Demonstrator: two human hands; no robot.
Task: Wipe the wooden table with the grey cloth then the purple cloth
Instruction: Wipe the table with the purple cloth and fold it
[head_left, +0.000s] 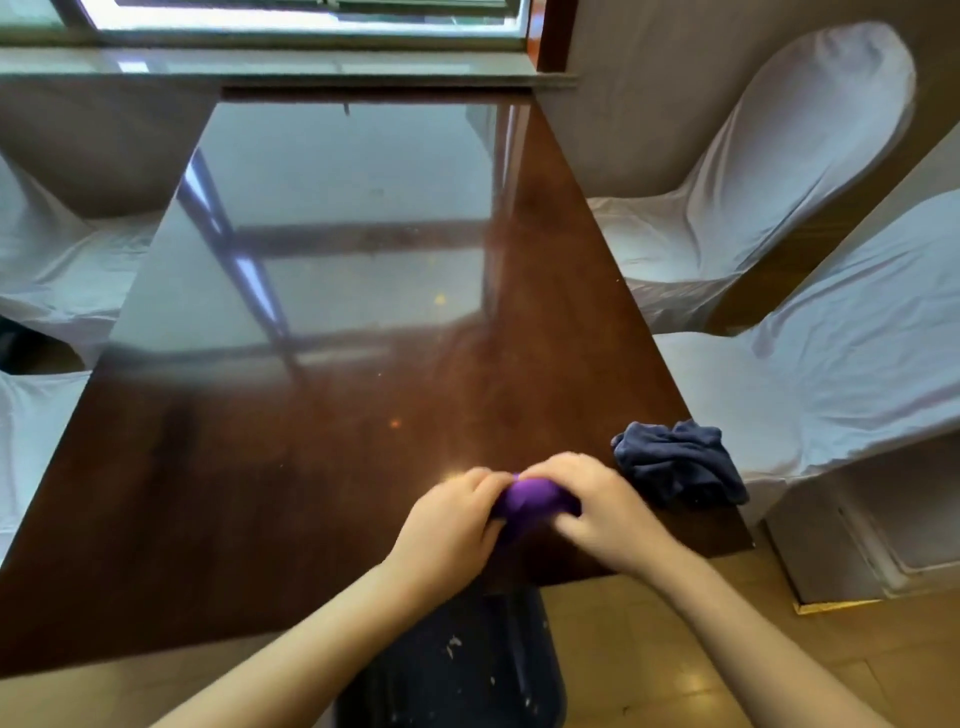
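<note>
Between our left hand and right hand, both clamped on it, the bunched purple cloth is mostly hidden. Beside them the crumpled grey cloth lies at the glossy brown wooden surface's edge.

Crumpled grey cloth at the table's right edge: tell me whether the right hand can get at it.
Probably yes: the crumpled grey cloth lies beside the right hand with nothing between, but that hand's grip is on the purple cloth.
</note>
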